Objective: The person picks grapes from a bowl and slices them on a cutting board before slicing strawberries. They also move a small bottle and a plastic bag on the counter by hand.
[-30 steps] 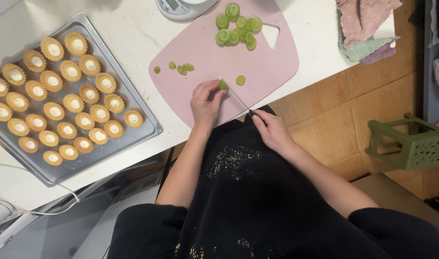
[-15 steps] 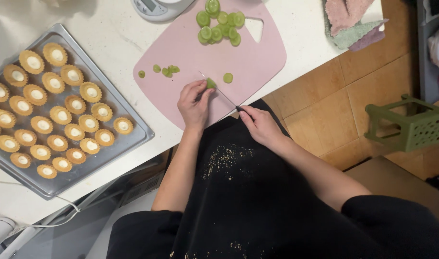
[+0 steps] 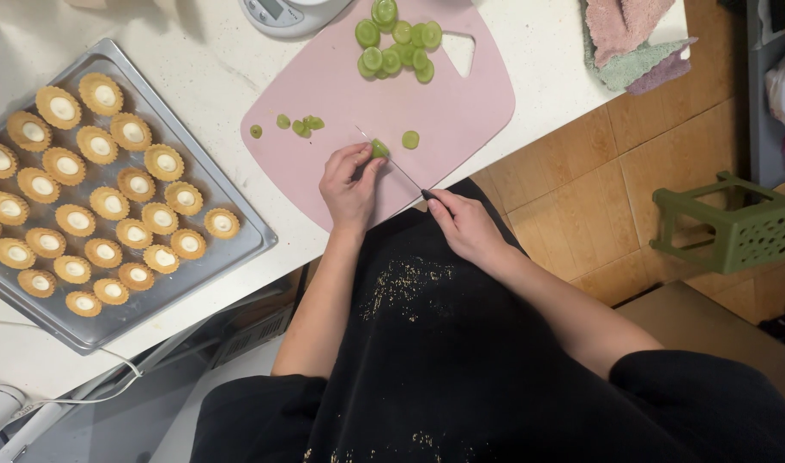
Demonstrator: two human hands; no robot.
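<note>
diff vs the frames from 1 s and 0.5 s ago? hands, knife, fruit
Little changed. The left hand pins a green grape piece on the pink cutting board, as before; the right hand keeps the knife on it. Only the camera view shifted slightly. The cut slice, the pile of slices and the tray of tart shells stayed put.

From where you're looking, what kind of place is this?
Most likely a home kitchen set up for baking: a metal tray of small filled tart shells, a pink cutting board with sliced green grapes, and a kitchen scale on a white counter.
</note>
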